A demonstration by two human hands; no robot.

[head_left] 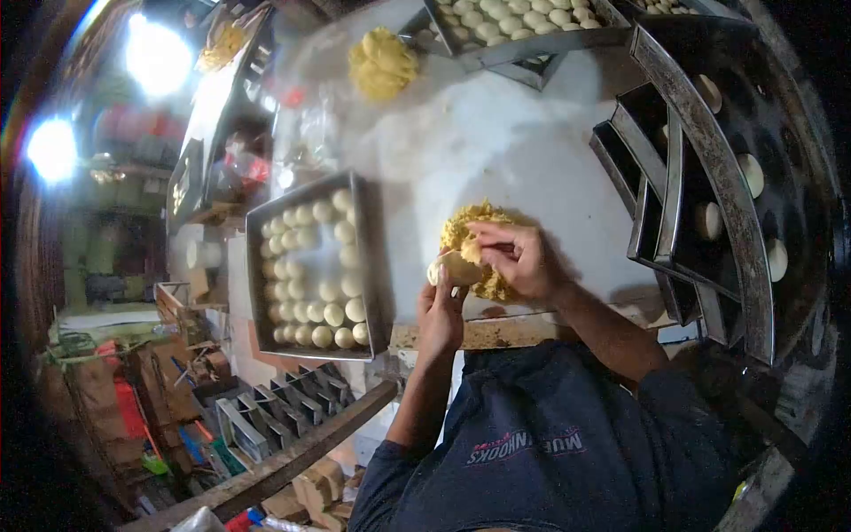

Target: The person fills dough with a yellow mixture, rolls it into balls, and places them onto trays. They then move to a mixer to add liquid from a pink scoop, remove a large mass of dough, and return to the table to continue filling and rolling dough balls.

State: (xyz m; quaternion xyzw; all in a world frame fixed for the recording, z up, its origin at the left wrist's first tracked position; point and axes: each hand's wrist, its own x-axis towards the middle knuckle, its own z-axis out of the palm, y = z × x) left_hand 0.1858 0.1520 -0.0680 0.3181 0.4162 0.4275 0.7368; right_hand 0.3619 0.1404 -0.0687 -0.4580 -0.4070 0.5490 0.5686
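A flattened piece of pale dough rests in my left hand, whose fingers and thumb hold it from below. My right hand is just to its right, with its fingertips pinched on a small lump of yellow filling at the dough's edge. Behind and beneath both hands, a crumbly yellow mound lies on the white work table. To the left, a metal tray holds rows of round pale dough balls.
Another yellow pile sits at the table's back. A tray of dough balls stands at the top. Metal tins are stacked on the right beside a dark tray rim. More metal moulds stand low at the left, behind a wooden beam.
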